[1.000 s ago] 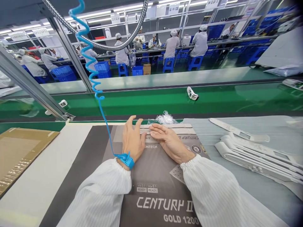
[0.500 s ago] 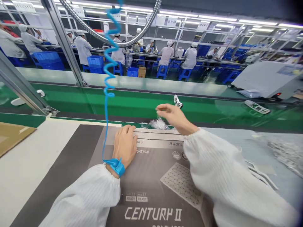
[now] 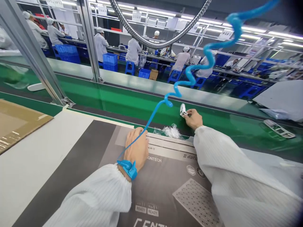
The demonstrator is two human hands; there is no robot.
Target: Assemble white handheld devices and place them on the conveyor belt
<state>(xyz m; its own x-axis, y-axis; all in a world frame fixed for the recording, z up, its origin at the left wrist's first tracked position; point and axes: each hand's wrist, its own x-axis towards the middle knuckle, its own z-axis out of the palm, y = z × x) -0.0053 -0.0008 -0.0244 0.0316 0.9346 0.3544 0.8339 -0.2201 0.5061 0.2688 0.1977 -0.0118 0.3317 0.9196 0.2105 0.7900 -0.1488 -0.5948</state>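
My right hand [image 3: 194, 119] reaches over the green conveyor belt, its fingertips closed on the end of a small white part [image 3: 183, 109]. My left hand [image 3: 136, 149] lies flat on the far edge of a large grey printed sheet [image 3: 163, 186], fingers loosely spread and holding nothing. Around my left wrist is a blue strap [image 3: 128, 168], from which a coiled blue cord [image 3: 189, 74] runs up to the right. Crumpled clear plastic [image 3: 172, 130] sits between my hands, just past the sheet's far edge.
A cardboard piece [image 3: 21, 121] is at the left. Metal posts [image 3: 88, 41] rise beyond the bench. Other white parts [image 3: 279, 128] ride on the belt at the far right and left. A metal hose [image 3: 156, 44] hangs overhead. People in white coats work in the background.
My right hand has moved forward onto the belt and closed on the white part. My left hand stays on the sheet. The view has turned, and the blue cord now slants right.
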